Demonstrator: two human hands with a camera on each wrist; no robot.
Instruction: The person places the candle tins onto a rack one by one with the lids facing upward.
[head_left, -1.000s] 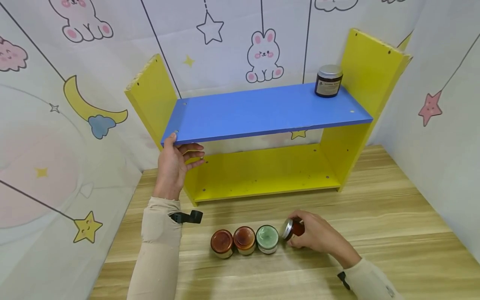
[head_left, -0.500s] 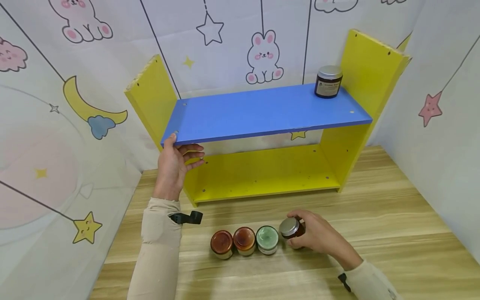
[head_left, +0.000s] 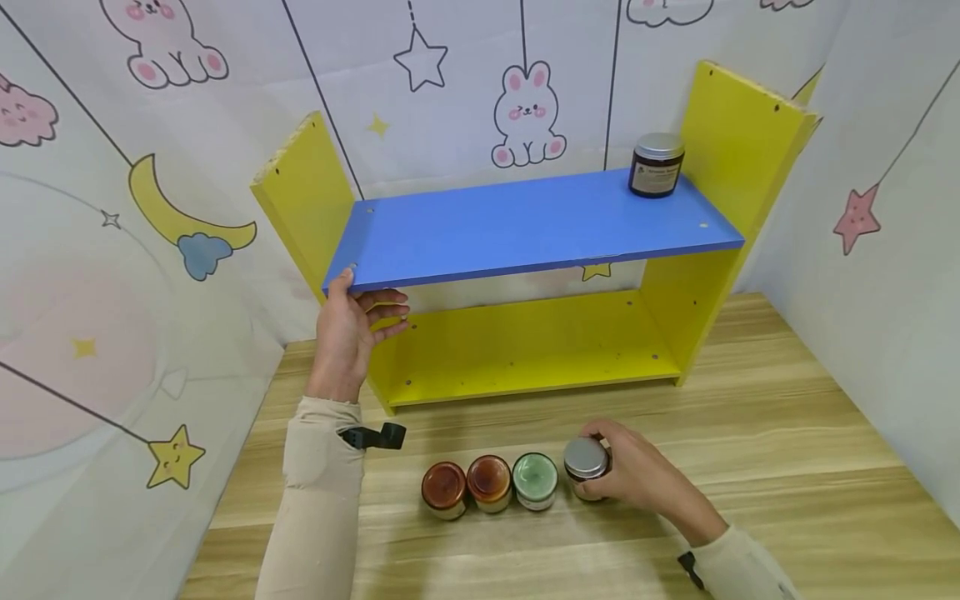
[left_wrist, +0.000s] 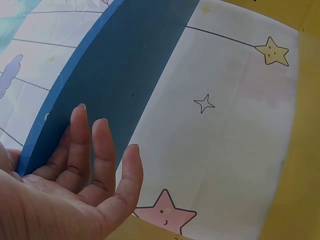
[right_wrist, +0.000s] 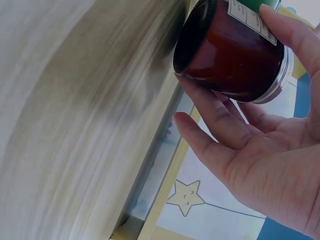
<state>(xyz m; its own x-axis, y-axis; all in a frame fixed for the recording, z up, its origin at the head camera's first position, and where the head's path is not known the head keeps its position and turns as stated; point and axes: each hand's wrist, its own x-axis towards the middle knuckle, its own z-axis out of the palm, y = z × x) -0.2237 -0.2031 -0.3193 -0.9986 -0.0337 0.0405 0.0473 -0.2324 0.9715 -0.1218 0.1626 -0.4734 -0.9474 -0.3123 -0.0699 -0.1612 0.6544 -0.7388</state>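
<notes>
My left hand point(head_left: 343, 342) grips the front left corner of the blue shelf board point(head_left: 525, 221), thumb on top. In the left wrist view, the other fingers point(left_wrist: 104, 150) spread below the board's underside. My right hand point(head_left: 637, 467) holds an amber glass jar point(right_wrist: 235, 50) between thumb and fingers; its silver lid point(head_left: 587, 457) faces up in the head view. To its left stand a green-topped jar point(head_left: 536, 477) and two reddish-brown-topped jars, one in the middle point(head_left: 490, 478) and one at the left end point(head_left: 444, 486). Their labels are mostly hidden.
A dark jar with a silver lid point(head_left: 657, 165) stands at the right end of the blue board. Yellow side panels rise at the left point(head_left: 303, 187) and right point(head_left: 742, 142), above a yellow bottom shelf point(head_left: 517, 346). Wood-grain tabletop point(head_left: 810, 450) surrounds the unit, with patterned cloth walls behind.
The jar in my right hand has turned from lying tilted, lid facing left, to upright with the lid on top. My left hand keeps its grip on the board.
</notes>
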